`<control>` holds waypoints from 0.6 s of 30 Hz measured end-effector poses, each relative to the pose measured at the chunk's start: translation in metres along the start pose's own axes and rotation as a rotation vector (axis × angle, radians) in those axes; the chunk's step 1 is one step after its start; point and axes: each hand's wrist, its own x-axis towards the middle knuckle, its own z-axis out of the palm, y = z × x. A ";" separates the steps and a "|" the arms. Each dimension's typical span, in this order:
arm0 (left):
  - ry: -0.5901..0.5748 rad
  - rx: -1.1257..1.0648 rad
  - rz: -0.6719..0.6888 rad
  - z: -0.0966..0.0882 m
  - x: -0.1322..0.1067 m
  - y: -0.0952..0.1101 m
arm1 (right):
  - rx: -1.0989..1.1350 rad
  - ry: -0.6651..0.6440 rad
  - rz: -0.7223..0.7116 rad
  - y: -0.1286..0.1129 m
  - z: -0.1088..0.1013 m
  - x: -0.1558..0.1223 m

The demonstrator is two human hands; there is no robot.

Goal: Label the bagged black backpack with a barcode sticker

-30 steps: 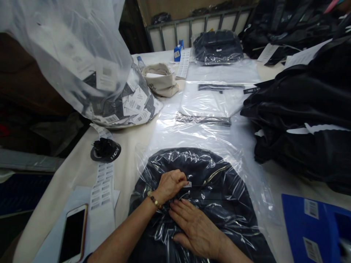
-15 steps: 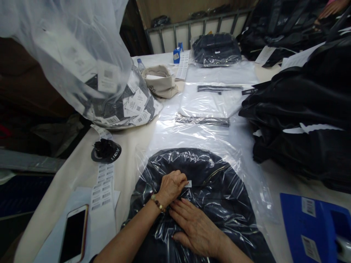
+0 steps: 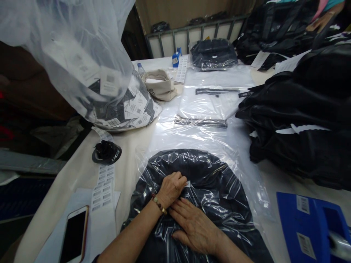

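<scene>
A dark folded garment in a clear plastic bag [image 3: 214, 186] lies on the table right in front of me. My left hand [image 3: 171, 188], with a bead bracelet at the wrist, rests on the bag with its fingers curled and pinched on a small white sticker [image 3: 188, 183]. My right hand [image 3: 196, 226] lies flat on the bag just below it, fingers stretched out, holding the plastic down.
A phone [image 3: 73, 233] and barcode label sheets [image 3: 102, 186] lie at the front left, beside a black ring-shaped roll [image 3: 106, 153]. A big clear bag of hang tags [image 3: 115, 98] stands at the left. Black garments [image 3: 301, 109] are piled at the right, a blue box [image 3: 309, 226] at the front right. Another person's hand [image 3: 319, 22] shows far right.
Both hands stay almost where they were on the bagged garment. The view has shifted slightly, and another person's hand has come into sight at the top right.
</scene>
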 end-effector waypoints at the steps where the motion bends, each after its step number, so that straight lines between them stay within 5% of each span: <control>1: 0.006 0.005 0.004 0.001 -0.001 0.001 | -0.004 0.003 -0.003 0.000 0.000 0.000; 10: 0.101 0.011 -0.068 0.006 -0.004 0.001 | -0.047 0.018 -0.014 -0.003 -0.001 -0.001; 13: 0.081 0.011 0.037 0.001 -0.011 0.001 | -0.050 0.064 -0.051 -0.003 -0.001 -0.003; 18: 0.039 0.007 0.186 -0.014 -0.030 -0.002 | -0.194 0.482 0.112 0.013 0.007 -0.005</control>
